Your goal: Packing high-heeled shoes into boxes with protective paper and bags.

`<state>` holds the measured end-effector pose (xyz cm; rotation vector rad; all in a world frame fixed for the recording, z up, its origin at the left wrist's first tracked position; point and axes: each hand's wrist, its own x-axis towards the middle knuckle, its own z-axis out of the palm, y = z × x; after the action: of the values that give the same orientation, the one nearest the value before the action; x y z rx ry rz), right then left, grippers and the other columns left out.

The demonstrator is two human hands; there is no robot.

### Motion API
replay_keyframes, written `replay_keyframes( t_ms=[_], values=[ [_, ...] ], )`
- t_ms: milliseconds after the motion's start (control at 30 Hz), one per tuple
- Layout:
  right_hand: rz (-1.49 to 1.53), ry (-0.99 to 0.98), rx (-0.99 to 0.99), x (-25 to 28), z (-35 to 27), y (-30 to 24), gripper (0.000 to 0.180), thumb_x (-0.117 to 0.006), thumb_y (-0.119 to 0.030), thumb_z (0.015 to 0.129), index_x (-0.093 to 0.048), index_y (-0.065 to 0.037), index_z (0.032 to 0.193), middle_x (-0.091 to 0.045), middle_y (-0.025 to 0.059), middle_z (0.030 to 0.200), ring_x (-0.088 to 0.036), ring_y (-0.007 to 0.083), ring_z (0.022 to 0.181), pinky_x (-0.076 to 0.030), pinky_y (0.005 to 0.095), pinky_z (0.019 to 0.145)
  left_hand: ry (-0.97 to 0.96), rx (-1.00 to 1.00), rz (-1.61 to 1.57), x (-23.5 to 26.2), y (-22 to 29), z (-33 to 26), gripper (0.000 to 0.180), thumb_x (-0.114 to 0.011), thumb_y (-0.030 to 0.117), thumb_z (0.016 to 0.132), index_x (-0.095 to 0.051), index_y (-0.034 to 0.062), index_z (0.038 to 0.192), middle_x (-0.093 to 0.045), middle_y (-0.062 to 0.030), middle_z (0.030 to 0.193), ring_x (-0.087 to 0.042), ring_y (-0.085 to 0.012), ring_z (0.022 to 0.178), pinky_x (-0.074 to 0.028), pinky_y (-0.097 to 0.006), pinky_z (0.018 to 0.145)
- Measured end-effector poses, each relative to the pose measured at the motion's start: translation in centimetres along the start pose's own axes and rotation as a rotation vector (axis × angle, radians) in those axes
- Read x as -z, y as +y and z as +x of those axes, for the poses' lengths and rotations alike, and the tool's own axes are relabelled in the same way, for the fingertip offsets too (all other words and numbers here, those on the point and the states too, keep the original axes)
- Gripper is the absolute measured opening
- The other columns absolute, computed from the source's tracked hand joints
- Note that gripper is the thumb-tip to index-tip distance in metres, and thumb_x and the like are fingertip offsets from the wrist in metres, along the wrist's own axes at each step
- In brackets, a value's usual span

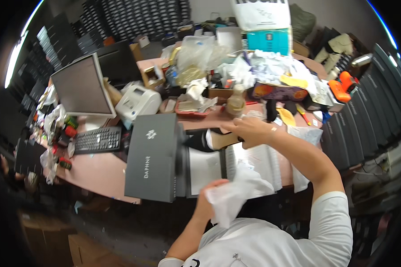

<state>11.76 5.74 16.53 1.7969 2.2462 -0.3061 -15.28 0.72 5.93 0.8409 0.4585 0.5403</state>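
Observation:
My right hand (252,130) grips a black pointed shoe (199,141) by its heel end, with its toe toward the left and its beige insole showing. In my left hand (206,199), nearer my body, is a crumpled sheet of thin white wrapping paper (229,200), its fingers partly hidden by the paper. Below the shoe lies an open shoebox (205,171) with a pale inside, and white paper (265,162) spreads over its right side. A closed dark grey shoebox (151,153) sits directly to the left.
At the left are a monitor (82,86), a keyboard (98,140) and a white label printer (138,102). A glass bottle (236,101), a red tray (194,112) and a carton heaped with paper (278,91) line the back. Dark shoeboxes (356,120) are stacked at the right.

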Motion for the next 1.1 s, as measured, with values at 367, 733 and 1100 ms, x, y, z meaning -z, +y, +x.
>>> replay_keyframes(
  t_ms=[367,733,1100],
  values=[
    [2.497,0.636,0.336,-16.6,-22.5,-6.2,0.102,-0.071,-0.032,0.073,-0.01,-0.003,0.149,-0.058,0.0207,0.103,-0.062,0.0311,0.084,-0.054,0.0382,0.054,0.088,-0.839,0.85,-7.4,10.0,8.5,0.032,-0.053,0.013,0.09,-0.056,0.0021,0.12,-0.059,-0.0107,0.11,-0.059,-0.0224,0.102,-0.049,-0.033,0.088],
    [2.773,0.498,0.775,-18.7,-21.3,-7.0,0.102,-0.067,-0.037,0.074,-0.007,-0.001,0.148,-0.057,0.0229,0.099,-0.062,0.0294,0.081,-0.055,0.0331,0.051,0.131,-0.392,1.093,-6.8,3.1,13.2,0.025,-0.062,0.001,0.08,-0.059,-0.001,0.105,-0.057,-0.0059,0.085,-0.055,-0.0152,0.07,-0.045,-0.028,0.065],
    [1.773,-0.112,0.387,-11.0,-19.4,-6.3,0.074,-0.067,-0.036,0.083,-0.037,0.006,0.136,-0.061,0.012,0.107,-0.056,0.0172,0.101,-0.042,0.031,0.091,0.075,-0.385,1.097,-7.9,4.8,12.7,0.018,-0.07,0.005,0.075,-0.069,-0.0019,0.091,-0.067,-0.0068,0.08,-0.058,-0.0109,0.068,-0.045,-0.023,0.063]
  ],
)
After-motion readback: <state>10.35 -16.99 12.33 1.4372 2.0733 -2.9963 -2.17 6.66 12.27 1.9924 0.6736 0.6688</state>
